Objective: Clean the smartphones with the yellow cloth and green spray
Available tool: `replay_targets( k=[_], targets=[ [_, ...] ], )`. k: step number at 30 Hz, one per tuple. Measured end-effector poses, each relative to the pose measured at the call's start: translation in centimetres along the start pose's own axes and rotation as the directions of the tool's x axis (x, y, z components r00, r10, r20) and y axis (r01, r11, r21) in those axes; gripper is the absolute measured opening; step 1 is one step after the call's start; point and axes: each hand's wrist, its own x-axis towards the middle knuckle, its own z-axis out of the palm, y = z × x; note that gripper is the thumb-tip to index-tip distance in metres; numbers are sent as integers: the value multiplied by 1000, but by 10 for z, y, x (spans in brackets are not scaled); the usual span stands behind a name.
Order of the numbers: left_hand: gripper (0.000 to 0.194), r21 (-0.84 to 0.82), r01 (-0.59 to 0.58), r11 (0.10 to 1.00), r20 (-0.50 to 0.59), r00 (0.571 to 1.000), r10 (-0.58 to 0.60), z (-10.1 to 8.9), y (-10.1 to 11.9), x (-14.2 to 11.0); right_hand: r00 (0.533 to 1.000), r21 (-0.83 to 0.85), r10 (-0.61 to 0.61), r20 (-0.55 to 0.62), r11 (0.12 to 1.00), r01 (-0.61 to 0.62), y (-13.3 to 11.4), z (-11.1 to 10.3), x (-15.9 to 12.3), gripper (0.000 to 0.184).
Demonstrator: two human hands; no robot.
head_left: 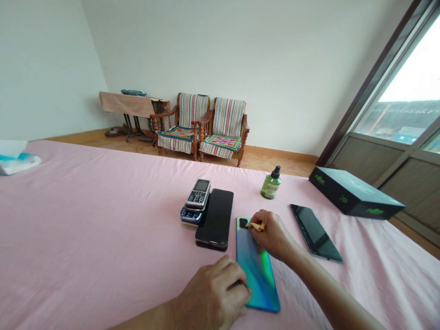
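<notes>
A smartphone (257,270) with a shiny blue-green back lies face down on the pink cloth. My left hand (220,291) is curled at its lower left edge, fingers bent against the side of the phone. At the top of the phone, my right hand (270,233) pinches a small folded tan cloth (256,226), whose tip touches the dark camera block (243,223). Left of this phone rests a black smartphone (217,217), screen up. Beside that, a silver keypad phone (198,195) sits on top of a blue phone (190,215).
A green spray bottle (270,185) stands behind the phones. To the right lie another dark smartphone (316,233) and a black box (354,195). A tissue pack (19,162) is at far left. Beyond the pink-covered surface (103,229) are two wooden chairs (223,133).
</notes>
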Motion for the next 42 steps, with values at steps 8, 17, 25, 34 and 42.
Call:
replay_targets(
  k=[8, 17, 25, 34, 42],
  targets=[
    [12, -12, 0, 1000, 31, 1000, 0, -4, 0, 2, 995, 67, -35, -93, 997, 41, 7, 3, 3, 16],
    [11, 1, -25, 1000, 15, 1000, 25, -1, -1, 0, 985, 36, -166, -45, 985, 168, 12, 10, 2, 31],
    [10, -15, -13, 1000, -1, 1000, 13, -3, 2, 0, 976, 92, -218, 26, 972, 214, 4, 1, 0, 18],
    [14, -29, -14, 999, -17, 1000, 13, -1, 1, -1, 984, 45, -152, -97, 987, 157, 8, 13, 8, 26],
    [15, -62, -52, 997, -7, 999, 51, 4, -8, 0, 966, 44, -256, -16, 965, 257, 4, 13, -2, 45]
  ],
)
